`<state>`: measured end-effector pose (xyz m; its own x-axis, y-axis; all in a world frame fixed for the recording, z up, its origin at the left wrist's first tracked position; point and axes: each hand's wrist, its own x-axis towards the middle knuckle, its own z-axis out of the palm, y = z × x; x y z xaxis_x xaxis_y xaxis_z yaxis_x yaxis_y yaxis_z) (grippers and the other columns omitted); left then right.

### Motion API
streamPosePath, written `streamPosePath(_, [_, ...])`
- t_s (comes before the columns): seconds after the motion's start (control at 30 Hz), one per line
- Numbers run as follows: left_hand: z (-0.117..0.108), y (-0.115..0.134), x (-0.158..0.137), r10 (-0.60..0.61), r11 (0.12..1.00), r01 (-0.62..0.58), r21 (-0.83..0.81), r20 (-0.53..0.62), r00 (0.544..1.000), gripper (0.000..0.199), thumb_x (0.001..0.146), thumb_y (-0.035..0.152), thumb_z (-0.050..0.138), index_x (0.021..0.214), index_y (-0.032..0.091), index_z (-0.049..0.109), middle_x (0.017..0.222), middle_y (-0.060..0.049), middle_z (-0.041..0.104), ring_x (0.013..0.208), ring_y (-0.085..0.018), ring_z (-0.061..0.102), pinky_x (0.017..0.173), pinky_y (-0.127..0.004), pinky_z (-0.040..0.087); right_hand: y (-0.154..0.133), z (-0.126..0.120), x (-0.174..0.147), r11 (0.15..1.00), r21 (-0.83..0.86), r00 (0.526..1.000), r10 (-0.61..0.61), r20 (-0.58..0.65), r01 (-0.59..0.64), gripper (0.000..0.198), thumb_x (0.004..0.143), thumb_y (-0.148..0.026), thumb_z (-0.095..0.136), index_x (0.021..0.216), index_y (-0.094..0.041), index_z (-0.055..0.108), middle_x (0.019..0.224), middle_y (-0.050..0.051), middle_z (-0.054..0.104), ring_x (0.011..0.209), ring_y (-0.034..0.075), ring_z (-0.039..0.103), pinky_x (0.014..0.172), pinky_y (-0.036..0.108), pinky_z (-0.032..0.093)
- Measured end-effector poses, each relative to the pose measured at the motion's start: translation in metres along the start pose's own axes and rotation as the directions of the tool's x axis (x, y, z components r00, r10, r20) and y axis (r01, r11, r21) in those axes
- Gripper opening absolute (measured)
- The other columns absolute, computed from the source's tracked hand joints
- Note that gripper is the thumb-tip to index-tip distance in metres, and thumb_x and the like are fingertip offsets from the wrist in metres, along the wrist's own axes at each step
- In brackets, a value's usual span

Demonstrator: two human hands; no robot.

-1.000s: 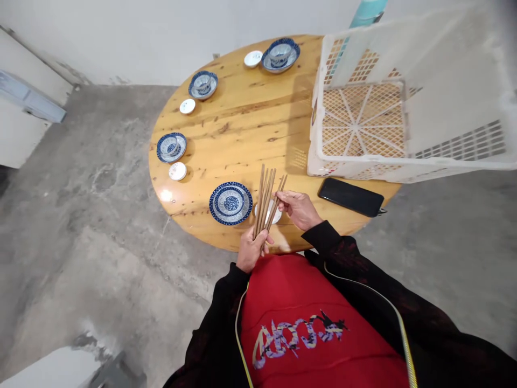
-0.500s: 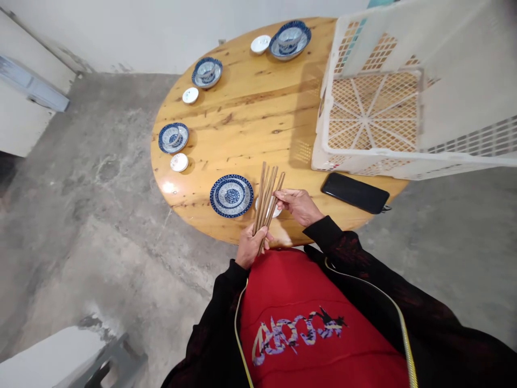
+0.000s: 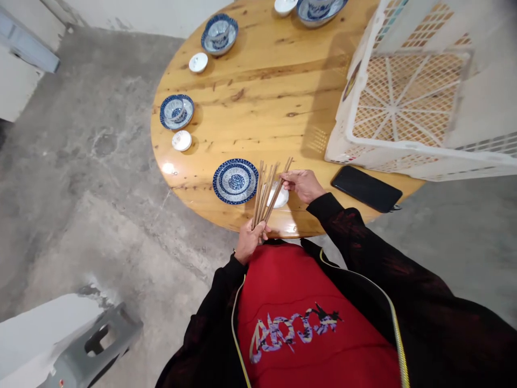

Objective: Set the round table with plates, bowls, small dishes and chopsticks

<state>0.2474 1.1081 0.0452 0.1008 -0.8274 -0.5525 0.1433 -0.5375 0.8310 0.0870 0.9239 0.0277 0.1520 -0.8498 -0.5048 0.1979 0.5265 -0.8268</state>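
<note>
Several brown chopsticks rise in a fanned bundle from my left hand, which is closed round their lower ends at the table's near edge. My right hand pinches the upper part of the rightmost chopsticks, angled away from the rest; exactly how many it pinches I cannot tell. Just behind the bundle sits a small white dish, partly covered by the sticks. Left of it lies a blue-and-white patterned plate with a similar round piece in its middle.
A round wooden table carries bowl-and-plate sets and small white dishes round its left and far sides. A white plastic crate stands at the right, beside a black phone. A grey stool is lower left.
The chopsticks have spread wider, with my right hand drawing the rightmost ones away to the right. The white dish shows more. The whole view has shifted, the far table edge moving up.
</note>
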Motion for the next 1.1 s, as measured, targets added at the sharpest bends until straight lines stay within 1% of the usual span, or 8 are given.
streamPosePath(0.1, [0.002, -0.003, -0.002, -0.020, 1.000, 0.020, 0.007, -0.038, 0.999, 0.036, 0.085, 0.053, 0.064, 0.086, 0.017, 0.062, 0.086, -0.006, 0.073, 0.053, -0.007, 0.052, 0.047, -0.021, 0.032, -0.002, -0.005, 0.014, 0.999, -0.050, 1.000, 0.006, -0.011, -0.007, 0.034, 0.065, -0.021, 0.098, 0.063, -0.013, 0.065, 0.059, 0.004, 0.062, 0.048, 0.009, 0.055, 0.042, 0.019, 0.051])
streamPosePath(0.23, [0.003, -0.006, -0.004, -0.050, 0.998, 0.052, 0.029, -0.061, 0.997, 0.039, 0.084, 0.055, 0.065, 0.088, 0.016, 0.067, 0.072, -0.004, 0.069, 0.051, -0.009, 0.048, 0.048, -0.022, 0.030, -0.001, -0.008, 0.028, 0.993, -0.116, 0.999, 0.012, 0.041, -0.007, 0.037, 0.065, -0.023, 0.098, 0.063, -0.014, 0.063, 0.056, 0.003, 0.060, 0.047, 0.009, 0.053, 0.042, 0.018, 0.047])
streamPosePath(0.4, [0.002, -0.013, -0.006, -0.054, 0.999, 0.055, 0.003, -0.105, 0.993, 0.040, 0.081, 0.056, 0.069, 0.086, 0.016, 0.066, 0.086, -0.007, 0.075, 0.050, -0.007, 0.046, 0.048, -0.023, 0.033, 0.006, -0.006, 0.032, 0.982, -0.184, 0.982, 0.000, 0.189, 0.036, 0.051, 0.061, -0.039, 0.098, 0.053, -0.017, 0.053, 0.046, -0.002, 0.048, 0.040, 0.004, 0.035, 0.034, 0.019, 0.025])
streamPosePath(0.53, [0.001, -0.017, -0.012, -0.094, 0.995, 0.096, 0.005, -0.116, 0.989, 0.040, 0.084, 0.054, 0.067, 0.089, 0.015, 0.071, 0.056, 0.000, 0.060, 0.046, -0.010, 0.044, 0.048, -0.024, 0.032, 0.009, -0.009, 0.031, 0.972, -0.233, 0.970, 0.023, 0.242, 0.035, 0.060, 0.058, -0.046, 0.097, 0.049, -0.020, 0.044, 0.043, -0.007, 0.036, 0.040, 0.002, 0.023, 0.037, 0.020, 0.013])
streamPosePath(0.6, [0.001, -0.019, -0.014, -0.113, 0.994, 0.114, 0.004, -0.113, 0.987, 0.041, 0.085, 0.054, 0.067, 0.093, 0.015, 0.072, 0.049, 0.003, 0.053, 0.045, -0.011, 0.043, 0.048, -0.024, 0.031, 0.010, -0.011, 0.031, 0.969, -0.248, 0.967, 0.045, 0.251, 0.019, 0.059, 0.058, -0.045, 0.097, 0.049, -0.021, 0.044, 0.044, -0.008, 0.032, 0.041, 0.003, 0.021, 0.039, 0.021, 0.012])
streamPosePath(0.8, [0.003, -0.031, -0.011, -0.084, 0.996, 0.085, 0.010, -0.119, 0.989, 0.039, 0.085, 0.053, 0.065, 0.091, 0.014, 0.071, 0.051, 0.004, 0.054, 0.046, -0.010, 0.047, 0.049, -0.023, 0.034, 0.011, -0.011, 0.031, 0.963, -0.269, 0.970, 0.037, 0.241, 0.030, 0.054, 0.057, -0.044, 0.095, 0.048, -0.020, 0.048, 0.043, -0.008, 0.031, 0.042, 0.003, 0.021, 0.040, 0.023, 0.011])
streamPosePath(1.0, [0.001, -0.038, -0.007, -0.043, 0.999, 0.047, 0.016, -0.192, 0.980, 0.039, 0.084, 0.053, 0.068, 0.087, 0.015, 0.070, 0.076, -0.003, 0.069, 0.048, -0.007, 0.050, 0.049, -0.022, 0.038, 0.014, -0.009, 0.031, 0.969, -0.238, 0.979, -0.012, 0.204, 0.062, 0.051, 0.057, -0.041, 0.096, 0.048, -0.019, 0.051, 0.042, -0.006, 0.036, 0.040, 0.003, 0.027, 0.038, 0.021, 0.016])
streamPosePath(1.1, [0.000, -0.036, -0.008, -0.038, 0.999, 0.044, 0.024, -0.210, 0.977, 0.039, 0.085, 0.054, 0.067, 0.090, 0.015, 0.071, 0.072, -0.002, 0.067, 0.048, -0.007, 0.048, 0.049, -0.022, 0.037, 0.016, -0.010, 0.032, 0.971, -0.226, 0.984, -0.038, 0.173, 0.078, 0.048, 0.060, -0.041, 0.096, 0.049, -0.017, 0.056, 0.042, -0.003, 0.044, 0.039, 0.004, 0.033, 0.036, 0.020, 0.021])
